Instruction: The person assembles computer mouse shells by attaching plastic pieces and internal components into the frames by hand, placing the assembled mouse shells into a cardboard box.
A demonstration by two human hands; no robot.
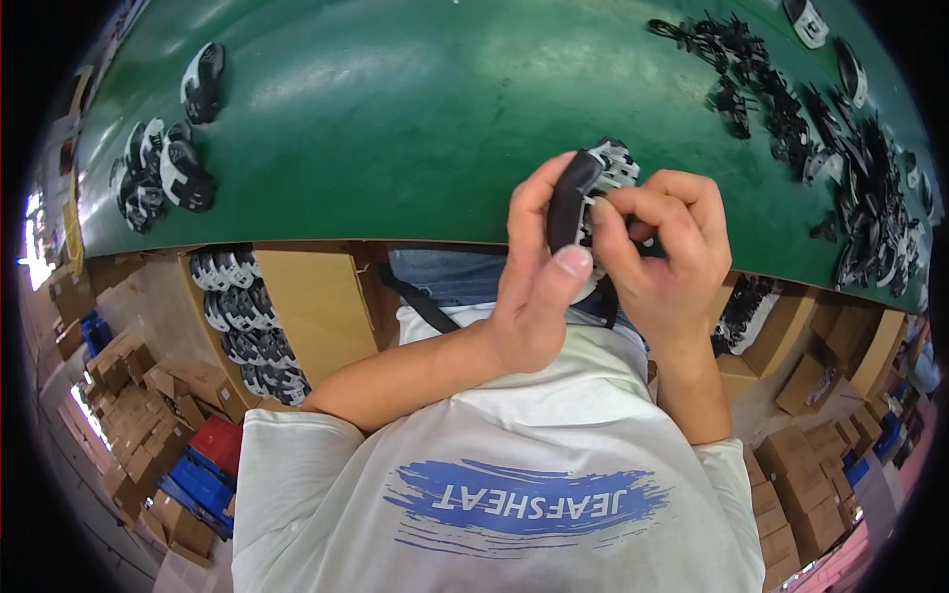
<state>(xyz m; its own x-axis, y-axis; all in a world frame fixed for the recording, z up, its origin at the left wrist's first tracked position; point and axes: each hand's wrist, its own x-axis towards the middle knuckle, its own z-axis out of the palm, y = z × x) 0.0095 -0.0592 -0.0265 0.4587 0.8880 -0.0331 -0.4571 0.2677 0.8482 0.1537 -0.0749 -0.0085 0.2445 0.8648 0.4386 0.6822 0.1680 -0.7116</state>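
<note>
My left hand (534, 272) grips a curved black and white plastic part (571, 201) in front of my body, its thumb on the part's lower end and fingers behind it. The part is tilted, and its ribbed white-and-dark inner side faces my right hand (677, 232). My right thumb and forefinger are pinched together against that inner edge. A small pale tip shows at the pinch, but what they hold is too small to name. The part's kind cannot be told from this view.
On the green table (395, 138), similar black and white parts (186, 170) lie at the left. A heap of black strap-like pieces (870, 208) spreads along the right. Below the edge, a cardboard box (311, 306) holds rows of parts; another open box (781, 331) stands right.
</note>
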